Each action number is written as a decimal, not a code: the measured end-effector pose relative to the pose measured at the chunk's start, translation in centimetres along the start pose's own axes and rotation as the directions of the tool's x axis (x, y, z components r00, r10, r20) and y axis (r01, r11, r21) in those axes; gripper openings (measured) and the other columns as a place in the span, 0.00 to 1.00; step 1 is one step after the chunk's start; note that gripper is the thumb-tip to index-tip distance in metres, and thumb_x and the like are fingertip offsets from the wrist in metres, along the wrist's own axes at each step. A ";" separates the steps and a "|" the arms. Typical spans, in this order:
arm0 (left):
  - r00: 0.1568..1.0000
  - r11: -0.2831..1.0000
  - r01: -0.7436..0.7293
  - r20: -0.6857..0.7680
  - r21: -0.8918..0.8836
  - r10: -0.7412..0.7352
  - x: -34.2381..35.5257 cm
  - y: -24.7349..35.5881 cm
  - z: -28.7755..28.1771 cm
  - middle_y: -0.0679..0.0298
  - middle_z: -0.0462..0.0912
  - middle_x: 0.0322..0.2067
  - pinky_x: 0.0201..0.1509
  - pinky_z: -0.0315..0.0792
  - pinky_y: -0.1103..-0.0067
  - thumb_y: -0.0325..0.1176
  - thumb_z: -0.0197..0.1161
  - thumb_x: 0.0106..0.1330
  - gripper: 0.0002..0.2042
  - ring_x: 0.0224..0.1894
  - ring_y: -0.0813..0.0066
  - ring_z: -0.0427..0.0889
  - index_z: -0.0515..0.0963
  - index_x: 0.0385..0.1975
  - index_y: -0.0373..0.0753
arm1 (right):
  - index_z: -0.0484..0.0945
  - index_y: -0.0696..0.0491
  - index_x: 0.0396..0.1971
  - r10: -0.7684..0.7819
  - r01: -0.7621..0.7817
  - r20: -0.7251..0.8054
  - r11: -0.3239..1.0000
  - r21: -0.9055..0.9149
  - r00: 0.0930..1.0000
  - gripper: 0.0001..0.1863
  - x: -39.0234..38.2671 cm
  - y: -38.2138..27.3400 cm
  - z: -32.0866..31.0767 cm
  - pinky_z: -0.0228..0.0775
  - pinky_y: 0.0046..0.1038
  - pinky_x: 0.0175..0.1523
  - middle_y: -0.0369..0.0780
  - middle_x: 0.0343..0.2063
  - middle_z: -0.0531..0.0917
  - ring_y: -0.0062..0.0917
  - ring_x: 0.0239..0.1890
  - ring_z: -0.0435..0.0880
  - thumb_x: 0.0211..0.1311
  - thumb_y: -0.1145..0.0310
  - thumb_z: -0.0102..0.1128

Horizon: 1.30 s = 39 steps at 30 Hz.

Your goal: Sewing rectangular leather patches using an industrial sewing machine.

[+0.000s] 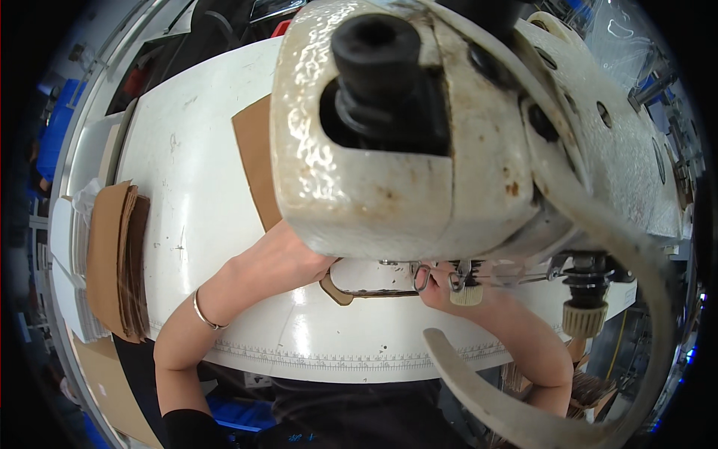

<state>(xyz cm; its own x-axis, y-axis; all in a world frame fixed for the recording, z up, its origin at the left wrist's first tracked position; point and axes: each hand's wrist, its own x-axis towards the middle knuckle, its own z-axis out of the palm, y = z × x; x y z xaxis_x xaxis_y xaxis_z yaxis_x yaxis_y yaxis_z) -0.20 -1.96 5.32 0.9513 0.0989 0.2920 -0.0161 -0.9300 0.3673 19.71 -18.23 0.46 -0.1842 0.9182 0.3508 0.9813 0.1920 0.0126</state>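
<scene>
A white sewing machine head (366, 209) fills the upper middle and hides part of both hands. Beneath its front edge lies a flat brown piece (340, 293), its rim curving round a white rounded panel (374, 277). My left hand (288, 258) reaches in from the left, at the piece's left end; its fingers go out of sight behind the machine head. At the right end, beside the metal thread guides, my right hand (449, 292) has its fingers curled closed at the brown rim. Its fingertips are partly covered by the guides.
A larger brown sheet (253, 153) lies on the white table (194, 135) behind my left arm. Stacked brown pieces (116, 262) and white pieces (71, 262) stand at the left edge. A curved pale lever (479, 408) hangs low at right. A printed ruler (321, 357) follows the near edge.
</scene>
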 end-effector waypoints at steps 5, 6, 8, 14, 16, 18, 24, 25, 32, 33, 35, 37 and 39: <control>0.967 0.966 0.204 0.187 -0.160 -0.173 0.3 0.0 0.8 0.55 0.78 0.29 0.36 0.74 0.68 0.20 0.62 0.51 0.07 0.32 0.56 0.78 0.79 0.30 0.33 | 0.74 0.46 0.21 0.009 -0.006 0.050 0.998 -0.055 0.999 0.02 -0.2 0.0 -0.2 0.70 0.28 0.28 0.29 0.22 0.75 0.21 0.25 0.77 0.47 0.66 0.56; 0.994 0.996 0.084 0.066 -0.026 -0.082 0.2 0.1 0.9 0.56 0.78 0.29 0.37 0.74 0.68 0.22 0.63 0.52 0.07 0.33 0.57 0.79 0.79 0.31 0.33 | 0.75 0.46 0.22 0.006 -0.005 0.038 0.999 -0.033 0.999 0.02 -0.2 0.1 -0.3 0.70 0.27 0.28 0.29 0.23 0.75 0.21 0.26 0.77 0.47 0.66 0.56; 0.999 0.992 -0.023 -0.041 0.123 0.028 0.0 0.3 1.2 0.57 0.79 0.29 0.38 0.75 0.69 0.24 0.64 0.53 0.07 0.34 0.57 0.79 0.79 0.32 0.34 | 0.76 0.46 0.25 0.002 -0.002 0.029 1.000 0.005 1.000 0.03 -0.2 0.2 -0.4 0.70 0.27 0.29 0.29 0.24 0.76 0.20 0.26 0.77 0.49 0.67 0.55; 0.998 0.999 0.036 0.045 -0.004 -0.035 -1.6 1.8 2.2 0.56 0.79 0.38 0.45 0.75 0.69 0.35 0.67 0.53 0.17 0.41 0.58 0.79 0.79 0.40 0.30 | 0.79 0.46 0.32 0.000 -0.013 0.053 0.972 0.234 0.999 0.07 0.3 0.2 -0.8 0.70 0.25 0.31 0.29 0.26 0.78 0.17 0.28 0.77 0.53 0.67 0.54; 0.997 0.995 0.066 0.040 -0.077 -0.063 -2.3 2.9 2.7 0.55 0.78 0.44 0.46 0.75 0.69 0.35 0.67 0.54 0.20 0.46 0.59 0.78 0.77 0.43 0.27 | 0.80 0.47 0.35 -0.025 0.004 0.056 0.940 0.340 0.998 0.09 0.7 0.3 -0.9 0.70 0.24 0.31 0.29 0.27 0.78 0.16 0.28 0.77 0.54 0.67 0.53; 1.000 0.998 0.020 0.025 -0.066 -0.018 -3.0 3.4 2.7 0.56 0.77 0.48 0.50 0.75 0.70 0.31 0.64 0.54 0.20 0.50 0.62 0.77 0.77 0.45 0.27 | 0.80 0.47 0.37 -0.184 0.172 0.019 0.947 0.272 0.983 0.11 1.2 0.6 -1.1 0.70 0.23 0.31 0.30 0.27 0.79 0.16 0.29 0.77 0.54 0.68 0.53; 0.994 0.994 -0.081 0.073 -0.071 0.086 -3.3 2.6 2.1 0.59 0.77 0.51 0.55 0.75 0.75 0.25 0.59 0.49 0.21 0.53 0.66 0.77 0.77 0.48 0.30 | 0.80 0.48 0.45 -0.348 0.348 -0.017 0.937 0.023 0.938 0.20 1.2 0.4 -1.3 0.72 0.28 0.38 0.30 0.35 0.81 0.19 0.35 0.78 0.48 0.69 0.55; 0.994 0.996 -0.069 0.078 -0.064 0.073 -3.2 2.3 2.1 0.59 0.78 0.50 0.52 0.76 0.75 0.25 0.60 0.49 0.22 0.52 0.65 0.78 0.77 0.48 0.31 | 0.80 0.47 0.45 -0.323 0.323 -0.047 0.946 -0.018 0.945 0.20 1.0 0.2 -1.3 0.72 0.30 0.40 0.29 0.35 0.80 0.19 0.37 0.78 0.48 0.68 0.55; 0.992 0.994 -0.099 -0.086 -0.057 0.094 -1.8 -1.1 2.8 0.59 0.80 0.44 0.48 0.77 0.72 0.21 0.63 0.41 0.17 0.47 0.61 0.79 0.81 0.36 0.32 | 0.81 0.45 0.40 -0.281 0.294 0.095 0.938 -0.185 0.955 0.15 -0.1 0.4 -0.3 0.72 0.36 0.44 0.28 0.33 0.78 0.19 0.41 0.78 0.51 0.67 0.54; 0.992 0.994 -0.097 -0.088 -0.057 0.092 -1.8 -1.6 2.8 0.59 0.80 0.44 0.48 0.77 0.72 0.21 0.63 0.41 0.17 0.47 0.61 0.79 0.81 0.36 0.32 | 0.81 0.45 0.38 -0.273 0.311 0.181 0.920 -0.239 0.945 0.13 -0.2 0.5 -0.2 0.72 0.36 0.42 0.29 0.32 0.78 0.21 0.39 0.78 0.51 0.66 0.54; 0.991 0.997 -0.078 -0.108 -0.022 0.076 -1.5 -2.5 3.1 0.58 0.80 0.43 0.47 0.77 0.71 0.18 0.63 0.38 0.14 0.48 0.58 0.78 0.81 0.30 0.31 | 0.81 0.45 0.37 -0.259 0.332 0.263 0.897 -0.291 0.929 0.12 -0.4 0.5 -0.1 0.72 0.36 0.40 0.30 0.31 0.78 0.22 0.38 0.79 0.52 0.66 0.55; 0.993 0.998 -0.058 -0.106 -0.018 0.056 -1.1 -3.2 3.2 0.58 0.80 0.42 0.46 0.77 0.71 0.17 0.63 0.38 0.14 0.48 0.58 0.77 0.80 0.29 0.31 | 0.81 0.45 0.36 -0.309 0.325 0.104 0.854 -0.406 0.945 0.11 -0.4 0.4 -0.1 0.71 0.36 0.38 0.31 0.31 0.78 0.23 0.36 0.79 0.52 0.66 0.55; 0.994 0.999 -0.040 -0.106 -0.015 0.038 -0.6 -3.3 3.2 0.58 0.80 0.42 0.46 0.77 0.71 0.16 0.63 0.37 0.14 0.48 0.58 0.77 0.80 0.29 0.31 | 0.81 0.46 0.36 -0.335 0.313 0.012 0.864 -0.395 0.942 0.11 -0.3 0.4 -0.2 0.71 0.36 0.37 0.32 0.31 0.79 0.23 0.34 0.79 0.51 0.66 0.55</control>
<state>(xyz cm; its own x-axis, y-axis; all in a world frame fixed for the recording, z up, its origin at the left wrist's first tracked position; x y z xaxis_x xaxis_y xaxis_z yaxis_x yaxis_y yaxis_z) 0.29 -0.10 1.13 0.9122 0.1001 0.3974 -0.0587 -0.9278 0.3685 20.18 -18.47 0.55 -0.5033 0.8046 0.3151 0.8123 0.3162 0.4901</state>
